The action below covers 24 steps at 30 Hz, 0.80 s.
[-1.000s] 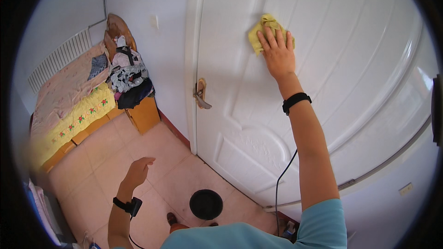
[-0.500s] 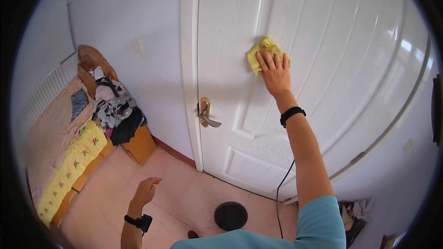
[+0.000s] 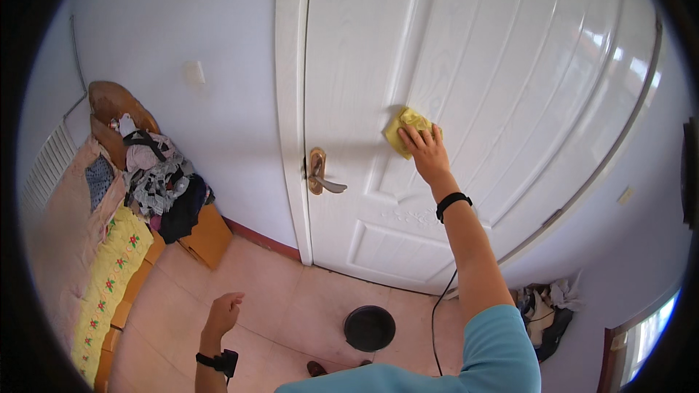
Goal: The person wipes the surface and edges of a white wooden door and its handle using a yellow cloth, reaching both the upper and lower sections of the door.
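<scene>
Cloth (image 3: pixel 413 118) under right hand's (image 3: pixel 429 156) slightly spread fingers (image 3: pixel 416 139) sits well inside door (image 3: pixel 357 65) edges; left hand (image 3: pixel 220 314), fingers half-curled, hovers over floor (image 3: pixel 284 302).

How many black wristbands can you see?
2: one black wristband on the wrist of the right hand, and another black wristband on the wrist of the left hand.

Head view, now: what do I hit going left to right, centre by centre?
White slatted radiator → clothes pile → left hand → lever door handle → black round basin → yellow cloth under the right hand → small wall plate.
</scene>
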{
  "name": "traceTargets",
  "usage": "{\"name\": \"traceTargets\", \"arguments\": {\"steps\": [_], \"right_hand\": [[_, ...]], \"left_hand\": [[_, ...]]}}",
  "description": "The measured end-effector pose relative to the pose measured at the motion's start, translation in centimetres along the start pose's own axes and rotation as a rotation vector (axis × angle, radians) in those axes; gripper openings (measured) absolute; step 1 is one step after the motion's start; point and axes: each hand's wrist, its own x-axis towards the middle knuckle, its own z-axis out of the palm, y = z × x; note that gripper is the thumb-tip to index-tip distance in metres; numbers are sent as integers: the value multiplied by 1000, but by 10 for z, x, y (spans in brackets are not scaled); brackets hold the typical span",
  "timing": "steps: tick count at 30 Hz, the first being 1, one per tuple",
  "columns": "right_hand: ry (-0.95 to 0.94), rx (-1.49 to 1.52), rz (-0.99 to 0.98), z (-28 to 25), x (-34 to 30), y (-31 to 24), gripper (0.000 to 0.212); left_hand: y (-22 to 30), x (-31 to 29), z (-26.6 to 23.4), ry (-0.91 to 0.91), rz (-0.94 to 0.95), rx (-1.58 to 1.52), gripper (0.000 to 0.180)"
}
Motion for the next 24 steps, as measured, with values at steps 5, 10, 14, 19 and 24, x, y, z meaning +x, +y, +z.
{"name": "traceTargets", "arguments": {"steps": [5, 10, 14, 19, 24], "right_hand": [[13, 48, -52, 13, -27, 19, 61], [32, 76, -87, 20, -41, 32, 58], [102, 80, -84, 23, -49, 49, 57], [198, 42, 103, 7, -33, 65, 57], [334, 52, 394, -8, 14, 48, 61]], "left_hand": [[13, -8, 15, 23, 7, -34, 29], [38, -20, 21, 68, -22, 3, 29], [56, -27, 30, 95, -52, -26, 29], [46, -27, 24, 59, -80, -18, 30], [19, 8, -12, 24, -110, -35, 29]]}}
